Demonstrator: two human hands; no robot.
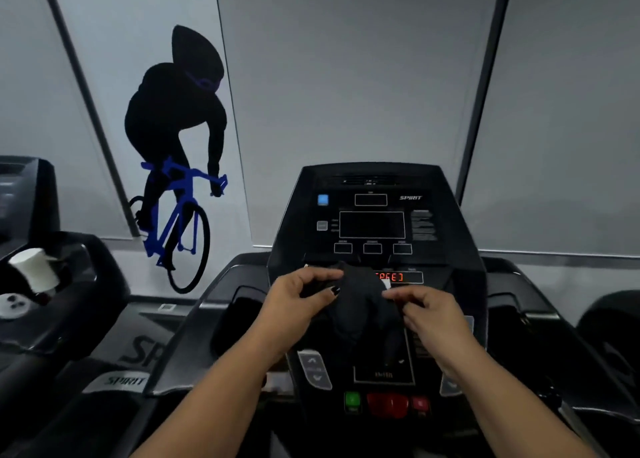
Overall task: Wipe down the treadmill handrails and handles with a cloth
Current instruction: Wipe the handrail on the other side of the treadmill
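Where the view begins at the far left, we see a neighbouring treadmill (86, 267) with a white paper cup (34, 270) tilted in its console tray and a small white disc (13, 304) lying just below the cup. Next along, on the grey wall, is a cyclist graphic (176, 152), a black rider on a blue bike. On our own machine, the left handrail (180, 350) slopes down toward us with a dark cup recess (244, 313) set beside it, and neither of our hands touches it. Our left hand (298, 300) is raised in front of the console (372, 222), thumb and curled fingers pinching the left edge of the black cloth (360, 307); the thumbnail is painted dark. The cloth hangs bunched between both hands, over the lower control panel, and hides the left end of the red display (389, 277); we cannot tell whether it touches the console. Our right hand (429, 313) pinches the cloth's right side between thumb and forefinger, with the other fingers curled beneath. Below the hands sit a green button (352, 399) and a red button (388, 405). At the right, the other handrail (540, 322) lies apart from both hands.
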